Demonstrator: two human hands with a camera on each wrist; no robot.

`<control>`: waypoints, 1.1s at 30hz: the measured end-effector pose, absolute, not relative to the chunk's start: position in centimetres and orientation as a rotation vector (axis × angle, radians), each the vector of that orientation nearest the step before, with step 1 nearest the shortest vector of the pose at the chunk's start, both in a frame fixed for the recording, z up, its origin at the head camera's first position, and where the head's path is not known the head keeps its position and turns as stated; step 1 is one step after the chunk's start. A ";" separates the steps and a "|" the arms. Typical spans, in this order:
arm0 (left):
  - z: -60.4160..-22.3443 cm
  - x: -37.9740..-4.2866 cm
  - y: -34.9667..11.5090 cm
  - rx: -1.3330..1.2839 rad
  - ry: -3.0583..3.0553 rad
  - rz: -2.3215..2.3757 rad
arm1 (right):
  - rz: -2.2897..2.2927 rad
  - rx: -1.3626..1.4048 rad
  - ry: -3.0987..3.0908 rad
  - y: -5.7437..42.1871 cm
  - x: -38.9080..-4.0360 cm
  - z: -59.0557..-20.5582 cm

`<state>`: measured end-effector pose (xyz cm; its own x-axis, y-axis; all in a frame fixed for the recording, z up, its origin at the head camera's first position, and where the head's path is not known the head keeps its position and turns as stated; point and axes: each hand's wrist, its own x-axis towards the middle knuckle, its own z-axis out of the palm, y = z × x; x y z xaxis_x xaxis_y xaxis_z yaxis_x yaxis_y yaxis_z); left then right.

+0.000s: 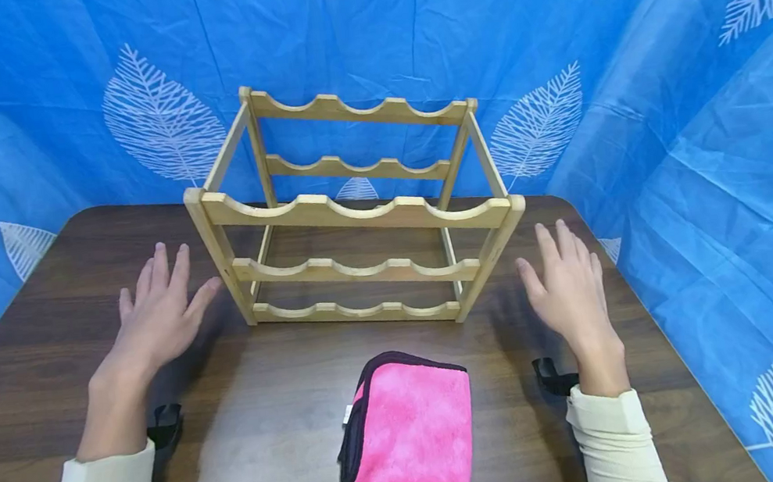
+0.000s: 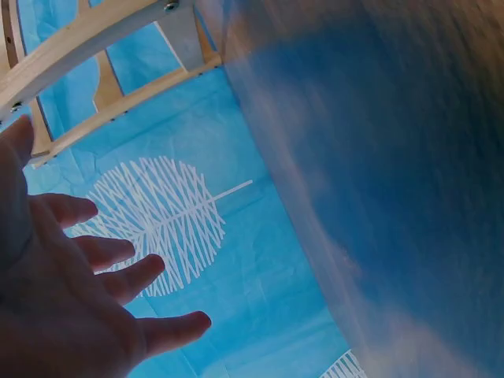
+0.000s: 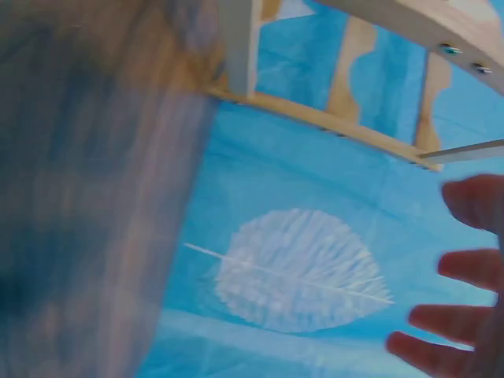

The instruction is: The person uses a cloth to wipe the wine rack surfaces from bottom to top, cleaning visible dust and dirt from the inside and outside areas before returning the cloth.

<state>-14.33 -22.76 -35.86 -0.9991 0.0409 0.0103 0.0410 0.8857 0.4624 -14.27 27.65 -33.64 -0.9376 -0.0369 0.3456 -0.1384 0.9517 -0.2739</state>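
Observation:
A light wooden wine rack (image 1: pixel 355 211) with scalloped rails in three tiers stands at the back middle of the table. My left hand (image 1: pixel 159 316) hovers to the left of it, fingers spread, thumb close to its front left post. On the other side my right hand (image 1: pixel 566 285) is held with fingers extended, a little apart from the front right post. Both hands hold nothing. In front of the rack lies a folded pink cloth (image 1: pixel 413 427) with a black border. Screw heads show on the rack's side (image 3: pixel 461 55) in the right wrist view.
The dark wood-grain table (image 1: pixel 254 459) has rounded back corners. A blue curtain (image 1: pixel 350 33) with white leaf prints hangs behind it and along both sides. Black straps (image 1: pixel 555 380) sit at the wrists, next to cream sleeves.

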 end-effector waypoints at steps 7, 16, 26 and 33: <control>-35.3 -14.4 -22.5 -0.056 -2.955 -0.852 | 0.574 0.099 -2.150 26.2 -13.1 -31.0; -33.7 -13.6 -22.0 -0.252 -2.737 -1.277 | 0.803 0.215 -1.887 22.4 -10.5 -27.9; -32.4 -13.6 -19.9 -0.303 -2.441 -1.885 | 0.884 0.600 -2.032 20.1 -7.8 -26.9; -32.5 -13.4 -19.4 -0.235 -2.364 -2.060 | 0.618 1.016 -2.547 18.4 -6.6 -28.3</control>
<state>-13.36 -19.44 -32.51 -0.9888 0.1145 0.0956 0.1103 0.1306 0.9853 -6.63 18.38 -28.25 -0.6914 -0.5659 0.4491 -0.7088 0.6517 -0.2701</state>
